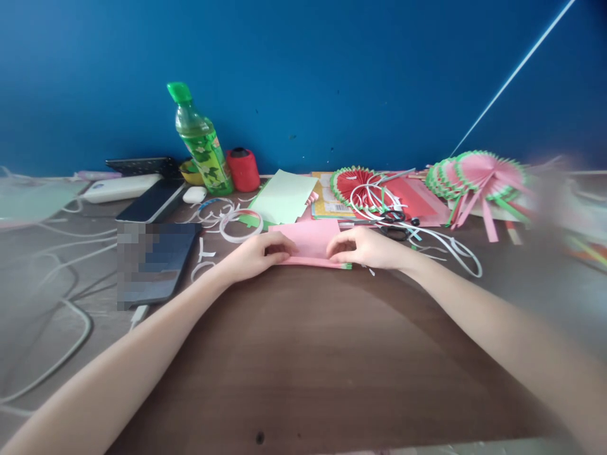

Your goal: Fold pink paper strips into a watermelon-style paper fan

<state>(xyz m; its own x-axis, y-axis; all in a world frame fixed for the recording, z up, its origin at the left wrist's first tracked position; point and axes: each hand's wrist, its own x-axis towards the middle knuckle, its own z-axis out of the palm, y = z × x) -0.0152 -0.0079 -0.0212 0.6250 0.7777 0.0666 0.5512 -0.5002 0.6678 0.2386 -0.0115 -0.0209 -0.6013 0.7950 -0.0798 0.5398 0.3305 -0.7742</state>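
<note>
A sheet of pink paper (313, 239) lies on the brown table, its near edge folded into a narrow strip with a green tip at the right end. My left hand (265, 253) pinches the left side of this fold between thumb and fingers. At the right side, my right hand (356, 248) grips the same fold, its fingers curled over the paper. Just behind the pink sheet lies a pale green sheet (284, 196). Black-handled scissors (393, 224) rest close to my right hand, partly covered by white cable.
Pleated pink-and-green paper fans (484, 174) and a red paper fan (355, 183) lie at the back right. A green bottle (203, 148) leans beside a red container (243, 170). A roll of clear tape (241, 226), a dark phone (164, 262) and white cables (78, 316) are on the left.
</note>
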